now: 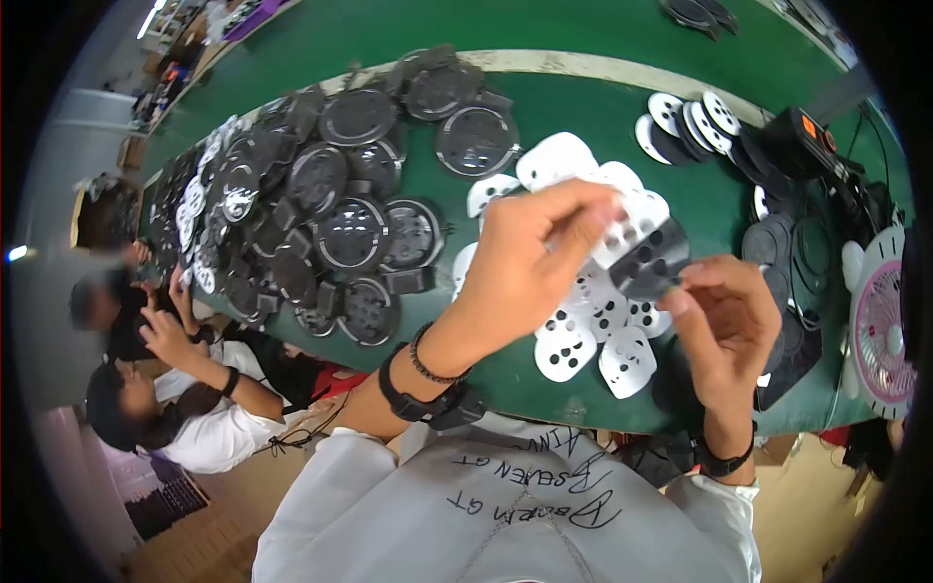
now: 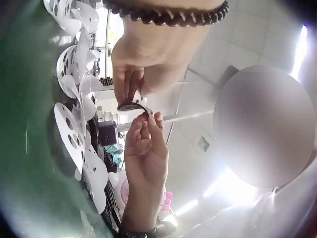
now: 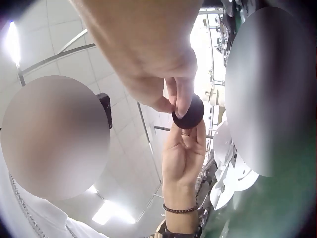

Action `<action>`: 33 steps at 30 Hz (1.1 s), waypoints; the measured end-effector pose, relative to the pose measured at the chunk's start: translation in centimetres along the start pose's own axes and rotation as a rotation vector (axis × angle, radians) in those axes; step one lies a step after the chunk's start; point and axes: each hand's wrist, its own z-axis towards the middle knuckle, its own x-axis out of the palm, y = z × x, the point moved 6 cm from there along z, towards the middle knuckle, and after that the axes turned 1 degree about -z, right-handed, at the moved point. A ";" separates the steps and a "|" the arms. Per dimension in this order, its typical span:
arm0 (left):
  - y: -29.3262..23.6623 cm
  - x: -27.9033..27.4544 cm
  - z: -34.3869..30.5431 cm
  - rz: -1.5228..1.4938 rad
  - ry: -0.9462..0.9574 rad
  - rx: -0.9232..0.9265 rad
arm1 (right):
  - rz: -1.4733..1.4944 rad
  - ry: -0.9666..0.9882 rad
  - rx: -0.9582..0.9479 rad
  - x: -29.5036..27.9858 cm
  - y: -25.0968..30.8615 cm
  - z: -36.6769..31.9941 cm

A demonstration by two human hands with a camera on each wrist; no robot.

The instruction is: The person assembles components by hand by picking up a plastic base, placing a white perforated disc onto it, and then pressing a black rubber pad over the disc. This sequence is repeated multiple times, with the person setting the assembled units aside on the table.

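Over the table, both hands pinch a thin, round dark pad with holes [image 1: 653,260]. My left hand [image 1: 520,267] has its thumb and fingertips at a white, holed part [image 1: 630,231] that adjoins the dark side. At the near right edge, my right hand [image 1: 729,325] grips the pad between thumb and fingers. Seen edge-on in the left wrist view, the pad [image 2: 132,106] is bent into a curve. The right wrist view shows its dark round face [image 3: 192,113] between the fingertips of both hands. White holed sheets [image 1: 566,350] lie spread beneath the hands.
Many dark round housings [image 1: 352,231] crowd the table's left side. White and black discs [image 1: 685,124] lie at the back right, near a black device with an orange display [image 1: 809,126]. A pink fan [image 1: 884,325] stands at the right edge. Another person [image 1: 194,398] sits at left.
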 end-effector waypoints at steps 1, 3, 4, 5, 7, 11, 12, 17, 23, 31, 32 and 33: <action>0.3 -1.1 0.4 -0.069 -0.102 -0.008 | -0.038 0.035 -0.024 -0.3 0.2 0.2; 0.1 -3.2 0.6 -0.220 -0.246 -0.087 | -0.099 0.067 -0.049 -1.0 0.8 0.4; 0.0 -4.2 0.4 -0.210 -0.256 -0.073 | -0.091 0.075 -0.066 -1.1 1.1 0.4; 0.8 -4.7 0.0 -0.013 -0.152 -0.147 | -0.040 0.033 -0.061 -1.5 1.2 0.4; 0.7 -4.8 -0.4 0.281 -0.097 -0.102 | 0.020 -0.030 -0.059 -1.8 1.5 0.5; 0.8 -8.8 0.7 0.960 -0.400 0.081 | -0.150 -0.030 -0.154 -2.5 1.8 0.8; 1.8 -9.8 1.2 1.040 -0.422 0.049 | -0.251 -0.056 -0.245 -2.2 2.4 1.1; 4.4 -11.1 3.0 1.042 -0.242 -0.120 | -0.056 -0.004 -0.227 -1.8 2.0 1.1; 4.7 -10.1 2.7 0.823 -0.276 -0.197 | 0.051 -0.024 -0.136 -1.2 1.6 0.6; 2.3 -9.8 3.4 0.466 -0.246 -0.133 | 0.080 -0.175 -0.050 -1.2 2.3 0.8; 1.6 -9.7 3.5 0.464 -0.241 -0.135 | 0.090 -0.130 -0.044 -1.8 1.6 0.6; 0.9 -9.7 3.5 0.312 -0.244 -0.100 | 0.102 -0.082 -0.038 -2.1 1.1 0.4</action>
